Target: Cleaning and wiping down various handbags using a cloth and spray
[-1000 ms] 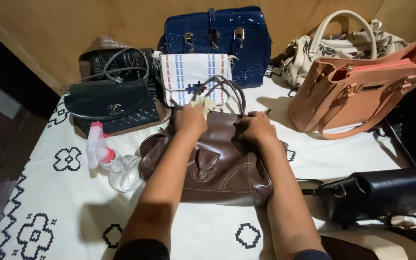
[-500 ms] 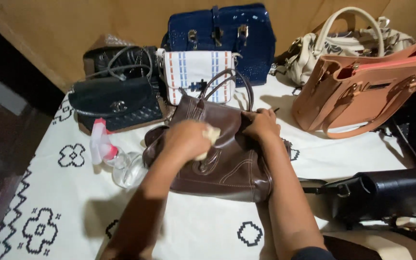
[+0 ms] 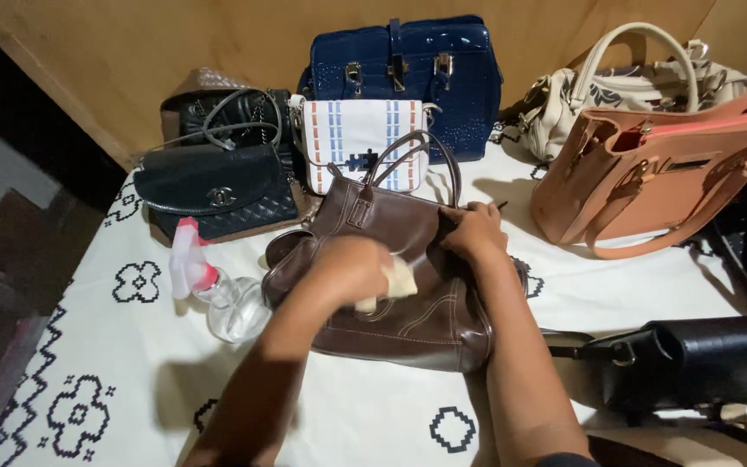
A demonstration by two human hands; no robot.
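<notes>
Leather, brown and stitched, makes up the handbag [image 3: 408, 285] lying flat on the patterned white tablecloth [image 3: 131, 363] under both hands. The left hand [image 3: 352, 270] is closed around a pale cloth [image 3: 393, 284] and presses it onto the front of the bag, beside the small buckled pocket. The right hand [image 3: 475, 232] clamps the bag's upper edge just below the looped handles, pinning it to the table. The two hands sit close together on the bag but do not touch.

Left of the left hand, a clear spray bottle [image 3: 218, 290] with a pink-and-white nozzle lies on its side, near the bag's corner. Beyond it sits a black quilted bag [image 3: 213, 190]. Straight ahead of the hands stands a white striped purse [image 3: 360, 138], with a glossy navy handbag [image 3: 408, 73] behind it. Further right of the right hand stand a tan tote [image 3: 659, 173] and a cream bag [image 3: 633, 82]. A black bag [image 3: 702, 359] lies beside the right forearm.
</notes>
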